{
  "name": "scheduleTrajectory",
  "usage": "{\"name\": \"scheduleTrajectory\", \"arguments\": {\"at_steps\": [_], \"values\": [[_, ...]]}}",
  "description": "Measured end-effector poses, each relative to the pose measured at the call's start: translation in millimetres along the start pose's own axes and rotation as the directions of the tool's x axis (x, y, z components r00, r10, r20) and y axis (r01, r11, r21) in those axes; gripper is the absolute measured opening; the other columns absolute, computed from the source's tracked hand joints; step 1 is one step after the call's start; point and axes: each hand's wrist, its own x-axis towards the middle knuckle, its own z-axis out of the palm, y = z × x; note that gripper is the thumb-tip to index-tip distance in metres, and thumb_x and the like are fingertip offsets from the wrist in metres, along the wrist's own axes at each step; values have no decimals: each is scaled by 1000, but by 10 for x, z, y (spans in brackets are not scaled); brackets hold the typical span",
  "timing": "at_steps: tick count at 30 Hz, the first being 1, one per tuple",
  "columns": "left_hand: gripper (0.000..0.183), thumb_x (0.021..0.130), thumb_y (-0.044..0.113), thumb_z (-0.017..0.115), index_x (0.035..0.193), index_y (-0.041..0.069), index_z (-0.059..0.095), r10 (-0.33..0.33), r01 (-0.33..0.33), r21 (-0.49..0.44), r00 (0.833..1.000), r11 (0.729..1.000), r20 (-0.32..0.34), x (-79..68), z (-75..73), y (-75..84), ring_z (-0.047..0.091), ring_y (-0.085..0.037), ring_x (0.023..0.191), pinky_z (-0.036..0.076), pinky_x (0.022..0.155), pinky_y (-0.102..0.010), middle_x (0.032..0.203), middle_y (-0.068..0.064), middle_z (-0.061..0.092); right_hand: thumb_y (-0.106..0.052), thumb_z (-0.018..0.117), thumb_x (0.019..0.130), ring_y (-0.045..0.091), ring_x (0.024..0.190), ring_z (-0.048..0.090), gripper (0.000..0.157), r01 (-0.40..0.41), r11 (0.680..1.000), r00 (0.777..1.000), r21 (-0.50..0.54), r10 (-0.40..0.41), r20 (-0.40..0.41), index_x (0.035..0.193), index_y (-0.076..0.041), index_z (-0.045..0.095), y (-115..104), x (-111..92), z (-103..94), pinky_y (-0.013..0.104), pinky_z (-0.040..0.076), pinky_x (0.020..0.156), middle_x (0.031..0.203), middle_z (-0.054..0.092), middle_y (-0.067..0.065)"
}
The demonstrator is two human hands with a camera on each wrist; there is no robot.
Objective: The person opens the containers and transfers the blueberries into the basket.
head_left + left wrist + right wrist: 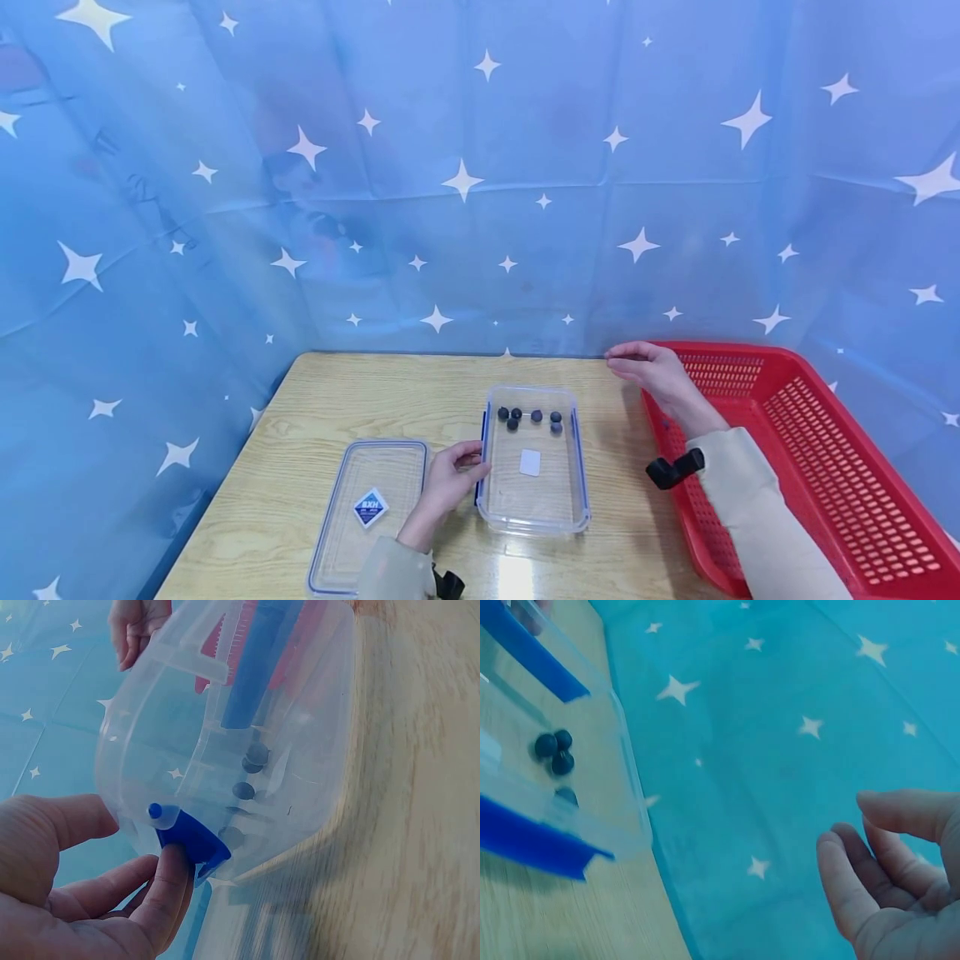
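A clear plastic food container [534,504] with blue side latches stands without its lid on the table. Several dark round berries, apparently blueberries [546,745], lie loose toward its far end. My left hand [450,479] holds the container's left wall, thumb at the rim and fingers against a blue latch [191,844]. Over by the basket's far left corner, my right hand [656,375] is raised with nothing in it, its fingers loosely bent and thumb apart from them. The clear lid [382,467], edged in blue, lies flat beside my left forearm.
A red perforated basket [750,412] stands along the right side of the wooden table [262,500]. Behind the table's far edge hangs a blue curtain [420,167] with white stars. A white label [530,462] shows in the middle of the container.
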Motion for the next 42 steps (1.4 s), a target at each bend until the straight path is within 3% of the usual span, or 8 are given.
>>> {"name": "scheduleTrajectory", "arguments": {"at_steps": [9, 13, 18, 25, 32, 35, 37, 42], "values": [[38, 80, 0, 67, 114, -14, 57, 11, -11, 1, 1000, 1000, 1, 4, -4, 4, 61, -27, 92, 52, 75, -24, 100, -23, 63, -10, 65, 88, 4, 87, 61, 34, -26, 999, 999, -22, 27, 34, 114, 9, 56, -25, 98, 386, 27, 50, 86, 102, 64, 4], [38, 80, -1, 67, 114, -15, 57, 21, -21, -5, 1000, 1000, 4, 10, -4, -14, 61, -26, 91, 52, 75, -24, 99, -23, 63, -7, 64, 88, 7, 89, 61, 32, -31, 999, 997, 21, 29, 74, 114, 9, 56, -4, 146, 546, 32, 49, 90, 103, 63, 6], [37, 80, -2, 66, 113, -16, 56, 25, -25, -21, 1000, 999, 6, 9, -8, -7, 61, -25, 90, 51, 73, -21, 99, -26, 63, -3, 63, 87, 10, 89, 61, 28, -37, 994, 992, 102, 24, 121, 111, 11, 57, 25, 181, 753, 25, 51, 85, 101, 63, 7], [38, 81, -1, 66, 114, -16, 56, 18, -18, -29, 1000, 999, 10, -3, -16, -20, 61, -31, 93, 52, 75, -24, 101, -27, 62, -4, 65, 86, 11, 89, 61, 26, -79, 991, 988, 112, 63, 140, 108, 8, 59, 107, 208, 1051, 27, 50, 86, 99, 64, 7], [39, 83, 12, 69, 112, -13, 59, 162, -161, -33, 987, 986, 20, -6, -30, -85, 62, -18, 86, 54, 72, -28, 95, -17, 66, -7, 66, 85, 16, 91, 62, 25, -163, 985, 984, 59, 158, 83, 107, 5, 62, 256, 222, 1237, 35, 49, 89, 101, 65, 9], [38, 82, 8, 68, 113, -13, 58, 120, -119, -34, 993, 992, 16, 4, -24, -75, 62, -23, 89, 53, 74, -27, 97, -20, 65, -6, 65, 85, 17, 91, 63, 24, -195, 980, 979, 40, 193, 65, 107, 5, 62, 325, 227, 1286, 37, 49, 89, 101, 65, 10], [39, 80, 1, 67, 114, -16, 56, 53, -53, -27, 999, 998, 10, -3, -15, -20, 61, -29, 92, 53, 76, -27, 99, -25, 63, -5, 64, 86, 16, 89, 63, 25, -208, 978, 977, 31, 206, 57, 107, 7, 62, 370, 231, 1316, 36, 50, 88, 100, 66, 11], [37, 81, -5, 64, 113, -19, 54, 13, -13, -32, 1000, 999, 9, -37, -10, 102, 59, -38, 96, 50, 74, -21, 101, -31, 61, 1, 61, 86, 21, 89, 64, 26, -261, 965, 965, 32, 260, 45, 110, 11, 60, 463, 240, 1385, 39, 50, 89, 104, 65, 18]]}}
